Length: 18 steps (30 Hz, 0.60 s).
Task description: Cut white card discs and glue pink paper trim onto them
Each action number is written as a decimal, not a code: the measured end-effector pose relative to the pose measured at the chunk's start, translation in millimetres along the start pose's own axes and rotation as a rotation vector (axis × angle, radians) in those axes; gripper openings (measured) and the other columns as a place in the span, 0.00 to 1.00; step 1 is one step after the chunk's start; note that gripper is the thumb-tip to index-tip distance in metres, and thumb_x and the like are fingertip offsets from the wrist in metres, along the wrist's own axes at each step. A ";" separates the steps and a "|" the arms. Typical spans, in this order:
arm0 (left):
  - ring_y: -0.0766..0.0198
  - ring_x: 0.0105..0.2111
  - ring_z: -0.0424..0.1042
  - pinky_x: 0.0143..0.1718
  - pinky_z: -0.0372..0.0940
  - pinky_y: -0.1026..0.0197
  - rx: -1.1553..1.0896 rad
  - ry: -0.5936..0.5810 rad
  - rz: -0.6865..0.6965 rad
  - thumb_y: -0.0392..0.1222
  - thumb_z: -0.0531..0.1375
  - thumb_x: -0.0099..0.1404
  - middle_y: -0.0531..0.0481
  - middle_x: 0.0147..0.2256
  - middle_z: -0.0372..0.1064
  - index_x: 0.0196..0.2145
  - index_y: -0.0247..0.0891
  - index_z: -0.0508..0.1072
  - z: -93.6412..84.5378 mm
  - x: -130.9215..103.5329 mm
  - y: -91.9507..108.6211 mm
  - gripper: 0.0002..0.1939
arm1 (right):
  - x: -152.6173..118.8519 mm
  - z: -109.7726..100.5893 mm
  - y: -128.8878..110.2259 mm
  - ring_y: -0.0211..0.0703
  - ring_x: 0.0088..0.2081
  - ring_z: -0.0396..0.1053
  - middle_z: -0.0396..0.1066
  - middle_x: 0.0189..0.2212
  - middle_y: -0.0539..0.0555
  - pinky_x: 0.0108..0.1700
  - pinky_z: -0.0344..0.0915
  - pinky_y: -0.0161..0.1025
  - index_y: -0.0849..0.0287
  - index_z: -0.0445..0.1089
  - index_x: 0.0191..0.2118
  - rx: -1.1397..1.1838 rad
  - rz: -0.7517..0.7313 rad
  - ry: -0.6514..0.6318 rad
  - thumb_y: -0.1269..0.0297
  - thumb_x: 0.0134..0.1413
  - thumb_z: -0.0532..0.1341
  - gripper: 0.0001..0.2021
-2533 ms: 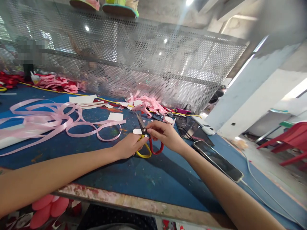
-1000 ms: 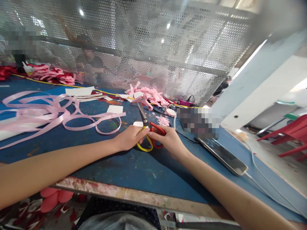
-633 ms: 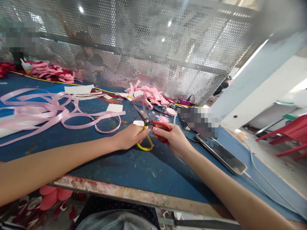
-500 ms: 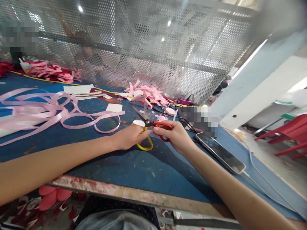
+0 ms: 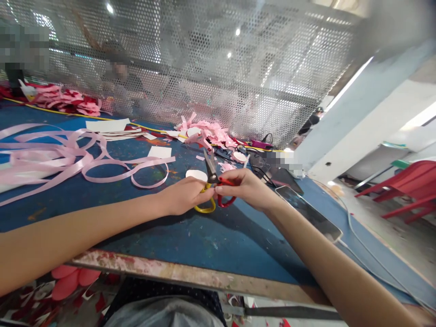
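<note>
A pair of scissors (image 5: 211, 172) with one yellow and one red handle is held above the blue table (image 5: 190, 245), blades pointing away from me. My left hand (image 5: 185, 195) is closed on the yellow handle. Around the red handle my right hand (image 5: 247, 188) is closed, its thumb meeting my left fingers near the middle. The blades look nearly together. Just behind my left hand lies a white paper disc (image 5: 196, 174). A loose pink ribbon (image 5: 109, 170) curls over the table to the left of my hands.
Pink cut pieces (image 5: 213, 132) are heaped at the table's back, beside a perforated metal screen (image 5: 204, 77). White sheets (image 5: 116, 129) are stacked at the left back. To the right lies a phone (image 5: 309, 213) with a cable. A red chair (image 5: 405, 188) stands beyond the table.
The red handle has swung down toward the yellow one, and the spread blades have come together, now pointing more straight ahead. My view has shifted slightly to the right.
</note>
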State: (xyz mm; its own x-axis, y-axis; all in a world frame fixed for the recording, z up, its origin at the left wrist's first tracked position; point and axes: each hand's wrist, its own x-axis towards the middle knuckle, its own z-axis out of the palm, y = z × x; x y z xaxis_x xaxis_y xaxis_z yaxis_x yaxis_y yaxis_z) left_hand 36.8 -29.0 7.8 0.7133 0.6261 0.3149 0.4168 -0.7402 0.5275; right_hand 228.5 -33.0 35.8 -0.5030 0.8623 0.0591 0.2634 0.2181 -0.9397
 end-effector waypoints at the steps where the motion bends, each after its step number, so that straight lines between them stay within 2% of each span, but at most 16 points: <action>1: 0.67 0.21 0.58 0.26 0.52 0.64 -0.025 0.039 -0.021 0.47 0.44 0.68 0.54 0.20 0.58 0.23 0.35 0.66 1.6 -0.9 -0.9 0.22 | 0.5 3.3 4.5 0.34 0.24 0.66 0.71 0.22 0.50 0.27 0.62 0.32 0.62 0.72 0.25 0.069 0.006 0.008 0.61 0.39 0.69 0.11; 4: 0.65 0.26 0.64 0.30 0.56 0.64 -0.128 0.136 -0.063 0.50 0.46 0.67 0.51 0.24 0.64 0.26 0.35 0.68 7.4 -1.2 -7.9 0.21 | -0.4 8.2 14.3 0.33 0.25 0.68 0.71 0.23 0.49 0.29 0.64 0.32 0.61 0.71 0.29 0.211 0.033 0.036 0.60 0.42 0.68 0.10; 7: 0.63 0.30 0.67 0.34 0.60 0.62 -0.378 0.188 -0.131 0.54 0.49 0.65 0.50 0.28 0.67 0.29 0.35 0.68 13.6 1.6 -17.0 0.20 | -2.8 7.0 18.5 0.37 0.29 0.71 0.73 0.29 0.50 0.34 0.68 0.37 0.58 0.70 0.36 0.230 0.049 0.062 0.57 0.48 0.65 0.12; 10: 0.62 0.32 0.69 0.37 0.64 0.60 -0.723 0.181 -0.202 0.55 0.52 0.62 0.50 0.30 0.67 0.32 0.35 0.66 18.3 5.1 -19.6 0.18 | -2.9 7.1 19.6 0.41 0.36 0.71 0.72 0.36 0.52 0.39 0.68 0.41 0.56 0.69 0.41 0.031 -0.066 0.203 0.56 0.51 0.61 0.13; 12: 0.62 0.33 0.69 0.37 0.65 0.59 -0.867 0.174 -0.223 0.55 0.56 0.60 0.50 0.31 0.67 0.34 0.35 0.65 20.2 6.5 -16.5 0.18 | -2.0 10.4 19.0 0.42 0.38 0.70 0.72 0.37 0.53 0.41 0.68 0.41 0.57 0.69 0.41 -0.130 -0.154 0.276 0.58 0.53 0.59 0.12; 15: 0.63 0.33 0.69 0.36 0.64 0.61 -0.931 0.185 -0.260 0.55 0.58 0.57 0.51 0.30 0.67 0.34 0.35 0.65 21.8 7.0 -8.3 0.19 | -0.8 18.3 15.6 0.40 0.35 0.70 0.71 0.34 0.53 0.38 0.67 0.39 0.59 0.67 0.40 -0.225 -0.189 0.318 0.59 0.55 0.57 0.11; 18: 0.65 0.31 0.68 0.35 0.64 0.62 -0.978 0.180 -0.296 0.55 0.59 0.56 0.51 0.27 0.67 0.29 0.34 0.66 21.5 6.2 -0.4 0.18 | -0.2 23.5 10.1 0.36 0.27 0.67 0.67 0.25 0.49 0.30 0.65 0.36 0.59 0.64 0.34 -0.220 -0.174 0.352 0.59 0.55 0.56 0.09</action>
State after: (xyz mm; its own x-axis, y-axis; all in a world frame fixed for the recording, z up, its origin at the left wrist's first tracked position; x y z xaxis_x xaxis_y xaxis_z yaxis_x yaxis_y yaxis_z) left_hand 53.2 -30.1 -7.5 0.5285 0.8374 0.1395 -0.1350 -0.0794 0.9877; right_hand 211.9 -41.8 18.4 -0.2546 0.8989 0.3565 0.3877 0.4326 -0.8140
